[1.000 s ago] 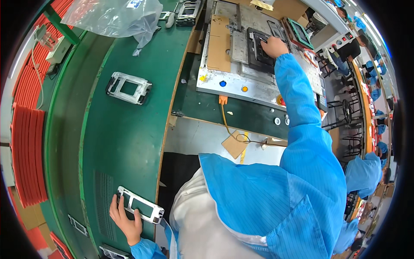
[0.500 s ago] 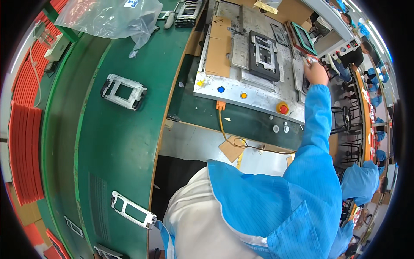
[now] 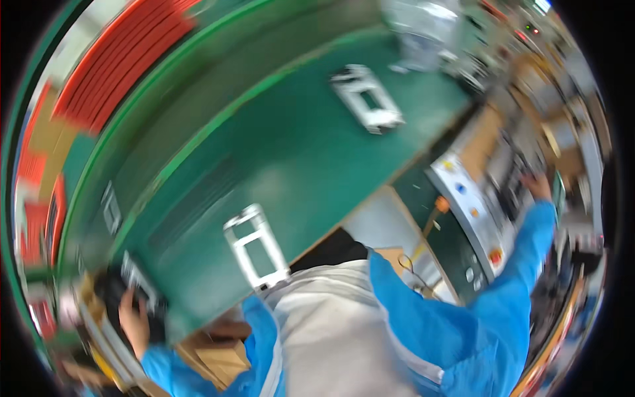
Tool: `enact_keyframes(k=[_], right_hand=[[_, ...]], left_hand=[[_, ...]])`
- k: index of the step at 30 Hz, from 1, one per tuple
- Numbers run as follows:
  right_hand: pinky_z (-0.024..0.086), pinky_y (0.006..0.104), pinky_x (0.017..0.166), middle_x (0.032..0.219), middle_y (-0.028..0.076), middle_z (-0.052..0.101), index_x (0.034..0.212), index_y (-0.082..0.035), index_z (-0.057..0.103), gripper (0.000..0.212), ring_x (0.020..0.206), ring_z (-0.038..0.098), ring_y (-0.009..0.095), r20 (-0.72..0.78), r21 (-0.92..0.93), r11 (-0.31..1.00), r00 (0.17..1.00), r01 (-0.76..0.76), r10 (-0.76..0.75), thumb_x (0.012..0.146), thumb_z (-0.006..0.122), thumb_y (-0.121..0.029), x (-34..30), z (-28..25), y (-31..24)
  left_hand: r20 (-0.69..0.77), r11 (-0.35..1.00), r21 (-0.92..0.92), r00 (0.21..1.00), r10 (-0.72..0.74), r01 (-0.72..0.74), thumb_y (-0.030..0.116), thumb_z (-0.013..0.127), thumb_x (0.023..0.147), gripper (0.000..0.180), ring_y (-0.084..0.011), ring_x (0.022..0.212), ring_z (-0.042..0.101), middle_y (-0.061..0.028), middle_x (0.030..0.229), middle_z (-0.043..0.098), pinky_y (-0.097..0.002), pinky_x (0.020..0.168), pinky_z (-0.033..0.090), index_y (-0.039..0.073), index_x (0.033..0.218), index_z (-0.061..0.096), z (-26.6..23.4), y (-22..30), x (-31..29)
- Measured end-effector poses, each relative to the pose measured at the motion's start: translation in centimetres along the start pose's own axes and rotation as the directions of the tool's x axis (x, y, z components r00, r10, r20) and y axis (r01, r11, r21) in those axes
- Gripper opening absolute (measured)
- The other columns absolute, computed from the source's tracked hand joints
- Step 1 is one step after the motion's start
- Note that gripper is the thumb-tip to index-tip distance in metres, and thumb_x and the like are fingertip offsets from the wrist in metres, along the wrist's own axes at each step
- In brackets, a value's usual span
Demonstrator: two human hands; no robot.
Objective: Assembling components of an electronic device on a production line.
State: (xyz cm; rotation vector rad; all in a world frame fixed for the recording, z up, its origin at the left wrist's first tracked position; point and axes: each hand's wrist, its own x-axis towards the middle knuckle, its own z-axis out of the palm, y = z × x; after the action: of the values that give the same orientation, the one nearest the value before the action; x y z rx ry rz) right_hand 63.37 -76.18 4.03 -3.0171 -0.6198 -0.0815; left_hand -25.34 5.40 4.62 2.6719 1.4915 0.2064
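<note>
At the lower left, my left hand (image 3: 134, 323) reaches to a dark frame with a silver edge (image 3: 140, 281). Its thumb and fingers look apart, and whether they touch the frame is blurred. My right arm stretches far right, with my right hand (image 3: 537, 187) over the metal-topped machine (image 3: 466, 192), close to a dark fixture (image 3: 512, 175). Motion smears those fingers. Between the hands, a silver rectangular frame with two openings (image 3: 259, 248) lies at the green bench's near edge. Another silver frame (image 3: 367, 99) lies farther back.
The green bench (image 3: 297, 159) runs diagonally, with a raised green ledge (image 3: 218, 112) behind it. Stacked red sheets (image 3: 126, 63) stand at the far left. A clear plastic bag (image 3: 426, 33) lies at the back. The machine's front carries coloured buttons and an orange plug (image 3: 442, 204).
The view has swung to the left. My left hand has come into sight at the dark frame. My right arm stays stretched toward the machine.
</note>
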Motion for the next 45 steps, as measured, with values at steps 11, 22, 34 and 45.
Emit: enact_keyframes(k=[11, 22, 34, 45], right_hand=[[0.054, 0.0406, 0.085, 0.104, 0.018, 0.074, 0.122, 0.001, 0.067, 0.045, 0.092, 0.070, 0.027, -0.004, -0.045, 0.998, 0.999, 0.046, -0.046, 0.086, 0.077, -0.026, 2.7, -5.0, -7.3], [0.052, 0.0472, 0.076, 0.092, 0.014, 0.071, 0.106, -0.012, 0.075, 0.022, 0.088, 0.067, 0.036, -0.213, -0.235, 0.393, 0.347, 0.889, -0.913, 0.085, 0.073, -0.021, 6.4, -5.5, -76.2], [0.053, 0.0483, 0.070, 0.078, 0.014, 0.070, 0.085, -0.009, 0.074, 0.018, 0.072, 0.066, 0.036, 0.107, 0.382, -0.055, -0.103, 0.923, -0.989, 0.085, 0.067, -0.026, -10.1, -0.8, -87.7], [0.052, 0.0389, 0.054, 0.071, 0.008, 0.065, 0.108, -0.001, 0.069, 0.031, 0.064, 0.067, 0.025, -0.274, 0.237, 0.303, 0.363, 0.923, -0.890, 0.081, 0.062, -0.012, -18.4, 2.7, -62.1]], left_hand=[[-0.064, 0.997, 0.050, 0.996, 0.057, -0.054, 0.006, 0.074, 0.078, 0.039, -0.0308, 0.101, 0.065, -0.0103, 0.112, 0.071, -0.0416, 0.086, 0.050, 0.005, 0.116, 0.070, -2.7, 1.6, 0.4], [-0.124, 0.997, 0.068, 0.991, 0.057, -0.049, 0.008, 0.074, 0.080, 0.019, -0.0328, 0.086, 0.066, -0.0135, 0.089, 0.070, -0.0433, 0.079, 0.048, 0.005, 0.098, 0.076, -0.9, 0.6, 4.3], [-0.166, 0.997, -0.001, 0.984, 0.070, -0.071, 0.006, 0.074, 0.082, 0.020, -0.0320, 0.084, 0.069, -0.0143, 0.093, 0.073, -0.0401, 0.076, 0.051, 0.005, 0.102, 0.076, -2.9, 0.5, 3.3], [-0.255, 0.547, -0.329, 0.630, 0.734, -0.770, -0.001, 0.077, 0.074, 0.026, -0.0271, 0.088, 0.068, -0.0093, 0.097, 0.073, -0.0387, 0.075, 0.051, 0.002, 0.100, 0.075, 1.4, 23.7, 6.5]])
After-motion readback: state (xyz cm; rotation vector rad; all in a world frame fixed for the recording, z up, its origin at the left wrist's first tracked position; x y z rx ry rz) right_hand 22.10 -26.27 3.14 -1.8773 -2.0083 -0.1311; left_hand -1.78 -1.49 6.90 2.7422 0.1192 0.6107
